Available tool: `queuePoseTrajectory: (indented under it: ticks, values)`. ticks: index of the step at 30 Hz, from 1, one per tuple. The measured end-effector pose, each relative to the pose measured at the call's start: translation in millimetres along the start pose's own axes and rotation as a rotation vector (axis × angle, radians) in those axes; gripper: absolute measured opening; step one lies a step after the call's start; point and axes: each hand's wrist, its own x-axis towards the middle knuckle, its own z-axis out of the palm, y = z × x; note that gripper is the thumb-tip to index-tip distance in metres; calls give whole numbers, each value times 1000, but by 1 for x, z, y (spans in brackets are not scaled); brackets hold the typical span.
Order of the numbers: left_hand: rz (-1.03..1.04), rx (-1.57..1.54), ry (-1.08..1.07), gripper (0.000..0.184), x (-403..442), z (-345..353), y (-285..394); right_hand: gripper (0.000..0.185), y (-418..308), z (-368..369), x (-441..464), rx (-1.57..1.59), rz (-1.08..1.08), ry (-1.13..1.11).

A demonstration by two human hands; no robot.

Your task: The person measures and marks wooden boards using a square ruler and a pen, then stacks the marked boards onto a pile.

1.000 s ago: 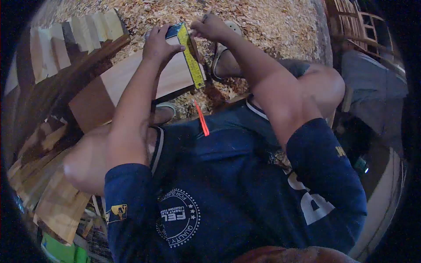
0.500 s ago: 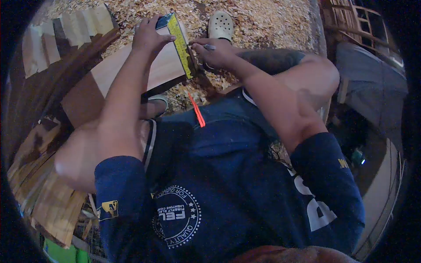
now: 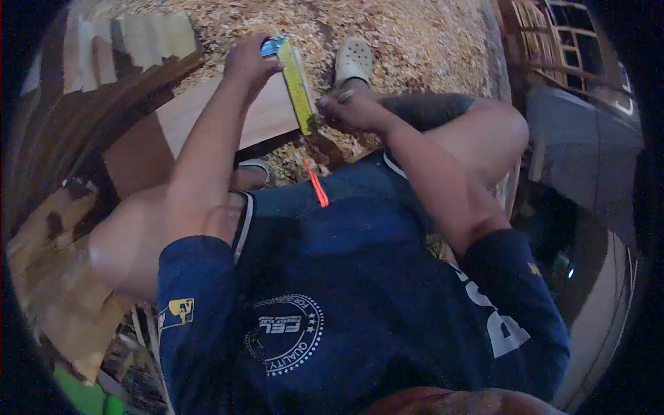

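- Working over wood shavings (image 3: 436,41), spread across the upper middle and upper right of the frame; worth brushing any loose chips off the surface under the blade.
- Next in size, wooden block (image 3: 271,112), lying left of centre in the upper half of the frame, pale face up; best bedded firmly so as not to rock under pressure.
- Then yellow measuring tool (image 3: 296,86), laid along the right end of that pale face, with a blue end (image 3: 274,45) at the top; square or tape, cannot tell. Better pressed flat and lined up true with the edge.
- Gripping with the left hand (image 3: 247,63), upper middle of the frame: mostly closed round the blue end, thumb reaching toward the blade. Wise to press evenly, without twisting.
- Curling the right hand (image 3: 353,109) just right of the blade's lower half, fingers bent well in; contact with the block, cannot tell. Steadier with the wrist low.
- Smallest, pale glint (image 3: 346,95) at the right fingers, too blurred to name; whether gripped, cannot tell.
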Motion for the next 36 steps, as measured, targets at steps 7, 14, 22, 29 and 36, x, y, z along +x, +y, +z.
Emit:
queuePoseTrajectory:
  ticks: [7, 14, 22, 29, 36]
  values:
    - [197, 53, 186, 57, 28, -30, 55, 47, 7, -26, 43, 191, -217, 553]
    - [129, -35, 45, 88, 19, -34, 8, 60, 23, -17, 65, 40, 79, 478]
    - [-37, 371, -332, 82, -22, -21, -52, 52, 28, 10, 76, 22, 230, 261]
    - [-42, 399, -332, 77, -42, -20, -28, 51, 0, 53, 93, 290, 277, 300]
    - [55, 300, -398, 69, -53, -11, -4, 62, 30, 62, 107, 218, 322, 225]
